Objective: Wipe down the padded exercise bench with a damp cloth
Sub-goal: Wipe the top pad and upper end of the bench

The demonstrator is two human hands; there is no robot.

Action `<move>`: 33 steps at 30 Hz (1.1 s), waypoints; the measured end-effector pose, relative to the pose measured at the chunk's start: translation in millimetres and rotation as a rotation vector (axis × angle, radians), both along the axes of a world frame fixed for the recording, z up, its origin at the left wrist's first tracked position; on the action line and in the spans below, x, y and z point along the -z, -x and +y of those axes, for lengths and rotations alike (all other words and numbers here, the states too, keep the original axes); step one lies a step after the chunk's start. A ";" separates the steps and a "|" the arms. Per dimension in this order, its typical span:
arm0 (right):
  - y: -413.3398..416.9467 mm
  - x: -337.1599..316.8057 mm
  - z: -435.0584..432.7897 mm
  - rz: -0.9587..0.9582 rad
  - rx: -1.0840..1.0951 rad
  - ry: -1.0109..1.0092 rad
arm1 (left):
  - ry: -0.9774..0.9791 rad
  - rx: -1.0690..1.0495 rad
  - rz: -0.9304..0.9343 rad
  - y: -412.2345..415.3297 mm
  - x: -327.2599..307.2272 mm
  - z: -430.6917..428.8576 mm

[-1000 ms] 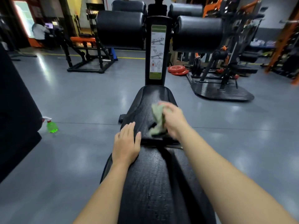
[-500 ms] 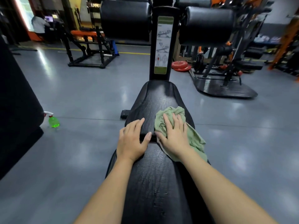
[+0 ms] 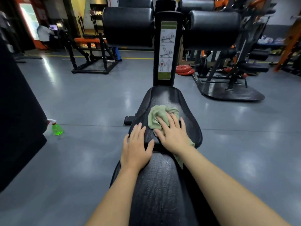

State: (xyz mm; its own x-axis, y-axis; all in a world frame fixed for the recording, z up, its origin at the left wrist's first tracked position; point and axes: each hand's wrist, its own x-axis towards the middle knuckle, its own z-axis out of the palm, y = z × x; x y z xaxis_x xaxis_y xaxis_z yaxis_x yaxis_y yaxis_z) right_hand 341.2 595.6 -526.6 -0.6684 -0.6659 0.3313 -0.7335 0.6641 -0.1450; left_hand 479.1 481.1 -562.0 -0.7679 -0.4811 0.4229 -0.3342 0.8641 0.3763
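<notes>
Well to the left of your left fingers (image 3: 138, 129), the green spray bottle (image 3: 57, 128) stood on the floor, out of reach. If the cloth dried out you would have had to step off for it, and a careless foot could have knocked it over.

Your left hand (image 3: 136, 149) lay flat with its fingers straight, gripping nothing. It bridged the gap between the two pads of the bench (image 3: 162, 185), at their left edge. The outer fingertips sat right at the rim of the seat pad (image 3: 164, 97). With your weight on a flat palm, and on vinyl that may have been damp, the hand could have slid off that edge.

The green cloth (image 3: 160, 118) lay on the seat pad, bunched in a heap just ahead of your right fingers (image 3: 171, 121). Its tail trailed back under the wrist and over the gap. A bunched cloth touches little of the pad, so a stroke could have left streaks. The tail could also have snagged in the gap.

Your right hand (image 3: 172, 136) pressed the cloth with its fingers spread and straight, not curled round it. With only pressure holding it, a quick pass could have left the cloth behind.

Beyond those fingers the far end of the seat showed a dull sheen, which I took for moisture not yet wiped. The upright post (image 3: 164, 51) stood just past it, so a long push could have run your knuckles into it.
</notes>
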 end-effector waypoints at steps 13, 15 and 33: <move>93.4 -29.9 -77.0 0.025 -0.003 0.018 | 0.278 -0.226 0.022 65.4 -10.9 -17.6; 116.7 -37.3 -98.4 0.047 0.001 0.072 | 0.292 -0.222 0.031 67.4 -7.6 -20.8; 147.9 -65.7 -180.1 0.156 0.095 0.055 | 0.092 -0.068 0.112 71.9 -0.5 -31.6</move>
